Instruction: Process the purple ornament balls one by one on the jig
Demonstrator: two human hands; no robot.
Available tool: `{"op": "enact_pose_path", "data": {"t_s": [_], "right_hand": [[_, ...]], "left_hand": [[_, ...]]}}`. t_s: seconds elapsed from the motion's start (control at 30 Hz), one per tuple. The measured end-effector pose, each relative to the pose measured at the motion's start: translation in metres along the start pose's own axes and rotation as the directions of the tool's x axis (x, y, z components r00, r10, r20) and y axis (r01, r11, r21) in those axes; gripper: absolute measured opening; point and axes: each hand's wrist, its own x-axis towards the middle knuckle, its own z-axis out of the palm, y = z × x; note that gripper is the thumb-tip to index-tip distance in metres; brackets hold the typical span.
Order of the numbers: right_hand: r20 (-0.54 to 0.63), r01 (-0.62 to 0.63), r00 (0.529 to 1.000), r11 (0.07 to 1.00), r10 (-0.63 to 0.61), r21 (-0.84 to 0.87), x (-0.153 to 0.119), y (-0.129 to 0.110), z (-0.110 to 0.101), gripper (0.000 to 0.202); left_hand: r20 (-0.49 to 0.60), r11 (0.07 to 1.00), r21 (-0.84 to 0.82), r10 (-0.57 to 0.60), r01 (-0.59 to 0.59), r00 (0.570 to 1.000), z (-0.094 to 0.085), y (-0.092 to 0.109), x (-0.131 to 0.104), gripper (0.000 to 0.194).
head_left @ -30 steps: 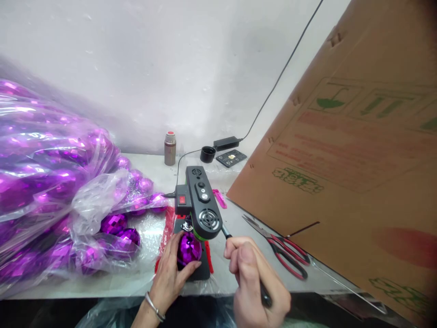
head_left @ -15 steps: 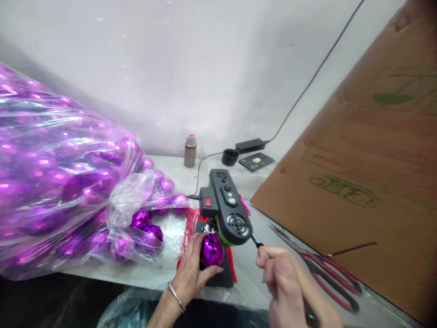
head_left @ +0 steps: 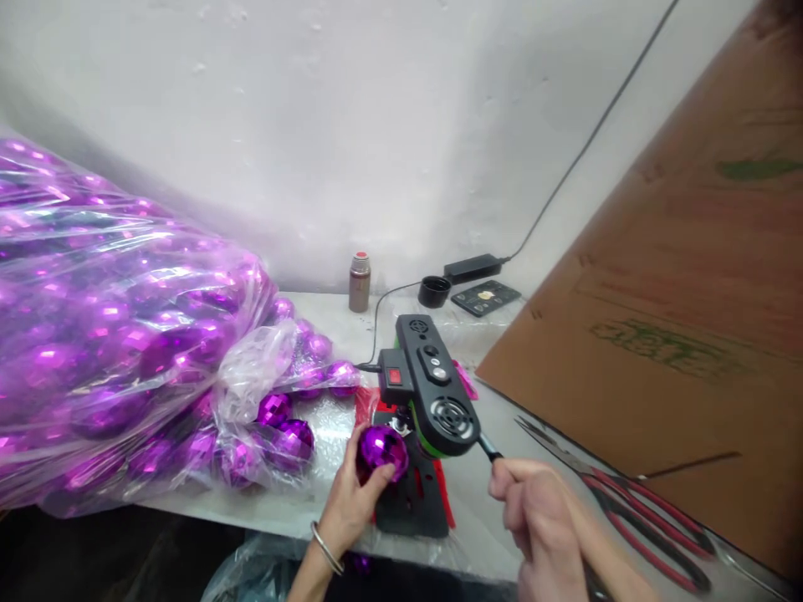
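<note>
A shiny purple faceted ball ornament [head_left: 380,450] is held in my left hand [head_left: 351,497], thumb on its near side and fingers curled round the left. It sits over the left part of a black base plate [head_left: 414,514], just left of a black tabletop machine [head_left: 436,380] with a red switch and round vents. My right hand [head_left: 543,506] is closed round the black handle of a metal lever [head_left: 489,447] that comes out of the machine's near end. Part of that handle is hidden inside the fist.
A clear plastic bag [head_left: 119,334] bulging with purple balls fills the left, with loose balls [head_left: 292,441] by its mouth. Large red-handled scissors [head_left: 652,522] lie right, along a cardboard box [head_left: 677,359]. Behind stand a bottle [head_left: 360,288], a black cap [head_left: 434,291] and a power adapter [head_left: 473,267].
My left hand has drawn the ball left and away from the machine, uncovering more of the base plate. My right hand stays on the lever. The whole view has shifted slightly.
</note>
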Motion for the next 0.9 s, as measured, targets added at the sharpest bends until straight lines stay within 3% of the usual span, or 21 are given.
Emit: {"op": "enact_pose_path", "data": {"t_s": [0.07,0.2,0.4,0.6,0.9], "right_hand": [[0.039,0.075,0.996,0.997,-0.075,0.015,0.001,0.001,0.0,0.037],[0.065,0.138,0.988,0.99,-0.138,0.013,0.003,0.002,0.001,0.034],[0.085,0.191,0.978,0.982,-0.191,0.003,0.005,-0.002,0.001,0.032],[0.101,0.201,0.975,0.98,-0.2,-0.004,0.006,-0.001,-0.001,0.03],[0.091,0.198,0.976,0.98,-0.198,0.004,0.005,-0.001,0.0,0.032]], "left_hand": [[-0.01,0.999,-0.038,-0.034,0.033,0.999,-0.006,0.0,0.002,0.092],[0.01,0.998,0.039,-0.055,0.055,0.998,-0.017,0.006,0.003,0.095],[0.077,0.987,0.158,-0.008,-0.004,0.997,-0.023,0.006,0.002,0.088],[0.041,0.952,0.246,0.176,-0.18,0.984,-0.007,-0.012,0.0,0.079],[0.068,0.809,0.443,0.401,-0.388,0.914,0.02,-0.026,-0.019,0.067]]}}
